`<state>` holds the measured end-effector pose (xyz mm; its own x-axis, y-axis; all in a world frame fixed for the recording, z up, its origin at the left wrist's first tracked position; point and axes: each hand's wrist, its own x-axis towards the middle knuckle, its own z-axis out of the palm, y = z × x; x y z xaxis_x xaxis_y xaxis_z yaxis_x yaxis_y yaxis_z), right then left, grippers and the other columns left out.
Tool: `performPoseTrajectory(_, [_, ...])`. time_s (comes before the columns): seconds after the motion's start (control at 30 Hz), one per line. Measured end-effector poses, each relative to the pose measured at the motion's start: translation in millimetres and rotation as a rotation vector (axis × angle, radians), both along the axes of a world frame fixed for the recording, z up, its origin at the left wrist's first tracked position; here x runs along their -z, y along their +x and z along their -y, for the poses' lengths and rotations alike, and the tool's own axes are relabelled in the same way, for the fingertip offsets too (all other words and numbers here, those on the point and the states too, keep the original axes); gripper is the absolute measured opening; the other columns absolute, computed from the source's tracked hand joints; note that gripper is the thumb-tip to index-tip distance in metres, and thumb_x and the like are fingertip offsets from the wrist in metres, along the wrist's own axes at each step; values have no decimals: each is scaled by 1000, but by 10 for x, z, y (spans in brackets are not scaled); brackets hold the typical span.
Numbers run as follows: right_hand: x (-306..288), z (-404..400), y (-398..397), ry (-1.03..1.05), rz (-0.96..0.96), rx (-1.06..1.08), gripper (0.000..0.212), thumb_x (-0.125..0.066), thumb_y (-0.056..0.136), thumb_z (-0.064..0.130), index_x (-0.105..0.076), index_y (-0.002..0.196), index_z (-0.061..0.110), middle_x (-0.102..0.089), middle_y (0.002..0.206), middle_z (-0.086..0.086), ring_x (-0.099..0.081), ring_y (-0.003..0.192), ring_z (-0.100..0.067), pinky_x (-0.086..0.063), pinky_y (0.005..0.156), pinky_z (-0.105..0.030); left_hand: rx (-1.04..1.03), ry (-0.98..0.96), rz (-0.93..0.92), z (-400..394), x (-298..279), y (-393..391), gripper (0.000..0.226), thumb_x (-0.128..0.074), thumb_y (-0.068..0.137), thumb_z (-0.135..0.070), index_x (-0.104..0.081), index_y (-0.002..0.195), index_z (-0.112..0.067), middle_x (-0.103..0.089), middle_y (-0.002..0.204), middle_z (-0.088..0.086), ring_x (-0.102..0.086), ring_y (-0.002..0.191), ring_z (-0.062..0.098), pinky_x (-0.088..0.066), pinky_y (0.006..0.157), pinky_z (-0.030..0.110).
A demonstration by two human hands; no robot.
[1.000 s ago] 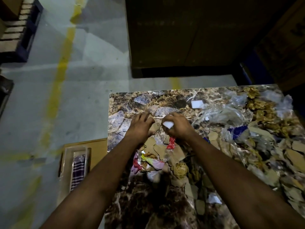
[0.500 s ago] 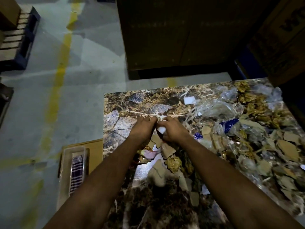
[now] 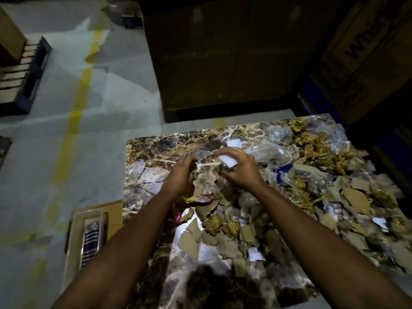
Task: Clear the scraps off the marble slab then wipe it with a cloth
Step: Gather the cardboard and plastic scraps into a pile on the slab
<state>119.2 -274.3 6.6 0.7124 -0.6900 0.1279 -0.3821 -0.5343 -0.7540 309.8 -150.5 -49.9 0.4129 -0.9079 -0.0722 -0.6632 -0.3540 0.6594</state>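
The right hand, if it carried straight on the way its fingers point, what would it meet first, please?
Probably the left hand: the right hand, gripping a white scrap, points leftward across the marble slab. Depth is unclear.

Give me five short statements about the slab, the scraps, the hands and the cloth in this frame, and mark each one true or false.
1. The right hand holds a white scrap. True.
2. The marble slab is already cleared of scraps. False: cardboard pieces, clear plastic and crumpled golden paper still cover much of it, mostly on its right side.
3. The striped cloth lies in a clear tray left of the slab. True.
4. The left hand is wiping the slab with the cloth. False: the left hand is at the scraps, and the cloth is untouched.
5. Both hands are over the slab. True.
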Motion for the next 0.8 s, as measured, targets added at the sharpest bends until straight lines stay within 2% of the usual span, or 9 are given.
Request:
performPoseTrajectory(0.17, [-243,179,-691,-174,86,45,52,-83,71,-3,-73,115,23,-69,125,-3,-61,121,-19,-51,100,-29,12,-202,-97,56,-405,-805,50,-59,91,2,-55,132,-25,-59,129,5,-56,107,18,-43,84,26])
performPoseTrajectory(0.23, [-324,259,-987,-227,98,27,49,-82,75,0,-73,115,25,-68,126,-5,-61,123,-23,-51,102,-32,56,-229,-108,88,-457,-1152,50,-60,92,0,-55,134,-27,-58,131,4,-56,113,18,-42,87,24])
performPoseTrajectory(0.3, [-347,331,-1308,-326,100,-3,38,-81,82,6,-73,115,24,-66,126,-10,-62,120,-29,-53,96,-37,97,-246,-119,132,-474,-1506,50,-60,94,-1,-55,137,-24,-57,135,6,-54,118,18,-41,91,23])
performPoseTrajectory(0.43, [-136,350,-1817,-416,-141,-30,55,-85,77,15,-66,126,29,-55,141,-16,-52,125,-41,-52,93,-48,137,-210,-143,199,-356,-2083,46,-52,100,-4,-52,142,-21,-56,139,4,-54,124,17,-45,101,28])
performPoseTrajectory(0.5, [62,295,-1936,-388,-265,-101,54,-79,81,24,-62,132,30,-49,148,-17,-48,127,-43,-49,95,-53,153,-123,-114,228,-236,-2274,44,-49,101,-8,-50,144,-21,-55,142,5,-52,129,20,-44,108,35])
performPoseTrajectory(0.57, [229,206,-1963,-294,-416,-135,59,-70,85,38,-52,142,35,-43,153,-15,-41,136,-41,-39,106,-59,173,-56,-50,250,-156,-2390,40,-44,101,-19,-52,140,-23,-60,137,5,-54,126,24,-44,106,43])
performPoseTrajectory(0.63, [375,130,-1989,-282,-540,-133,70,-57,88,55,-37,153,38,-36,159,-10,-32,147,-35,-21,116,-60,157,25,-3,260,-171,-2462,41,-41,102,-24,-49,141,-26,-62,133,4,-56,121,26,-41,104,42])
performPoseTrajectory(0.73, [507,70,-2018,-357,-615,-182,83,-35,91,71,-8,162,36,-24,167,-7,-19,154,-31,-9,120,-65,127,135,29,218,-190,-2485,63,-43,98,-22,-24,158,-26,-54,149,4,-50,134,26,-28,115,46])
performPoseTrajectory(0.8, [530,83,-2037,-334,-637,-250,88,-32,93,75,1,162,32,-11,170,-6,-8,157,-29,-1,121,-64,128,141,5,166,-220,-2486,74,-43,93,-20,-14,161,-27,-48,154,5,-45,139,27,-27,118,51])
